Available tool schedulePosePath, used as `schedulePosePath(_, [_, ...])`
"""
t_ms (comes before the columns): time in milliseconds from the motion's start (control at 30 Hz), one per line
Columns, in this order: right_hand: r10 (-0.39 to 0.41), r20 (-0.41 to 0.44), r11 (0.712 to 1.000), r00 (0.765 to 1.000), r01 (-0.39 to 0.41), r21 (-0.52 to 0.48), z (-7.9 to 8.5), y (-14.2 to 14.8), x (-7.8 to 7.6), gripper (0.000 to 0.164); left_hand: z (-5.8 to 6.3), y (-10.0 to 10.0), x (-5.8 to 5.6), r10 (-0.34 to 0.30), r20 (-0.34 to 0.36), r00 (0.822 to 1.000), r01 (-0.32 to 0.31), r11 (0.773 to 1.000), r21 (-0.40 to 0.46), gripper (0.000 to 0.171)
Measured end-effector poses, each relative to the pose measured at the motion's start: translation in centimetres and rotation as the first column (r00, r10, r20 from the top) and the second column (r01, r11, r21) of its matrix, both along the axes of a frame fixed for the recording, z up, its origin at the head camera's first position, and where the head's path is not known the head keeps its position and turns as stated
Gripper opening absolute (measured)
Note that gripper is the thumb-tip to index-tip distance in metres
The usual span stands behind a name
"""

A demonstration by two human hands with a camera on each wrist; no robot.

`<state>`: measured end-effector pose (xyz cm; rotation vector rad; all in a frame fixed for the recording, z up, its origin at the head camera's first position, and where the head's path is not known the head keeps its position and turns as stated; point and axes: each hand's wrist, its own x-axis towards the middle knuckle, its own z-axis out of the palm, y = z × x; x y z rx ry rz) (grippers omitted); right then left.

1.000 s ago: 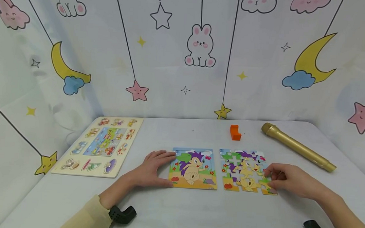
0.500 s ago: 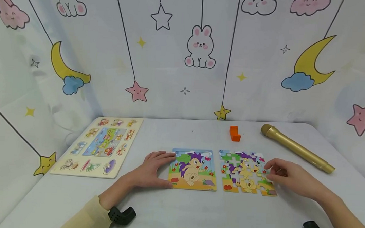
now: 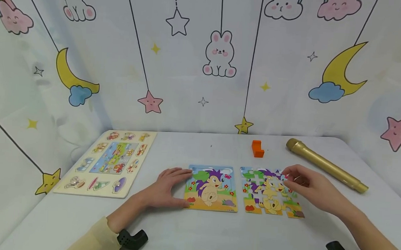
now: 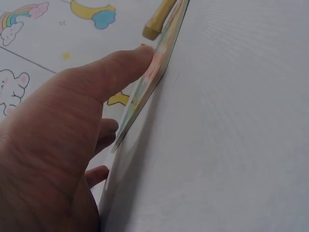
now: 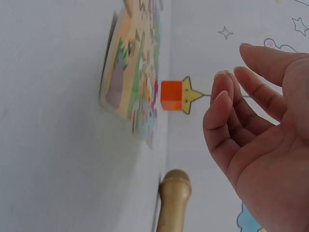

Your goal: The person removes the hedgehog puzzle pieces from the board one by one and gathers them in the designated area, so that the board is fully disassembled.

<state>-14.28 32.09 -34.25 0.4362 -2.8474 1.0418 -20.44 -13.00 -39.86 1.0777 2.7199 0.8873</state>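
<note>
A square hedgehog picture board (image 3: 211,188) lies flat near the table's middle. My left hand (image 3: 166,188) rests at its left side, thumb (image 4: 140,58) and fingers spread along the edge. To the right lies a second hedgehog picture, a group of jigsaw pieces (image 3: 271,203) with gaps between several of them. Above their back right corner is my right hand (image 3: 310,185), its fingers loosely bent. In the right wrist view nothing shows between those fingers (image 5: 219,116), and the jigsaw pieces (image 5: 120,72) sit apart from the hand. That hand covers part of the corner pieces in the head view.
At the back left lies a wooden peg puzzle board (image 3: 63,184) with several small pictures. An orange block (image 3: 257,149) stands behind the jigsaw pieces. A gold microphone-shaped stick (image 3: 326,166) lies at the back right. A printed curtain (image 3: 189,72) hangs behind the table.
My right hand has left the front right corner piece and moved back and left, over the far corner of the jigsaw pieces. The left hand stays at the picture board.
</note>
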Motion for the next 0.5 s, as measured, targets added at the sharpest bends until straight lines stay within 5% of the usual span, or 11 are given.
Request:
schedulePosePath(267, [0.014,-0.096,1.0,0.995,-0.015,-0.008,0.0,-2.6,-1.0,0.031,0.8,0.4,0.0,0.05,-0.059,0.997,-0.045,0.995,0.088,0.076])
schedulePosePath(500, [0.095,-0.248,0.995,0.964,-0.089,0.036,0.1,-5.1,-1.8,0.034,2.3,0.4,0.7,0.101,-0.159,0.982,-0.085,0.991,0.106,0.075])
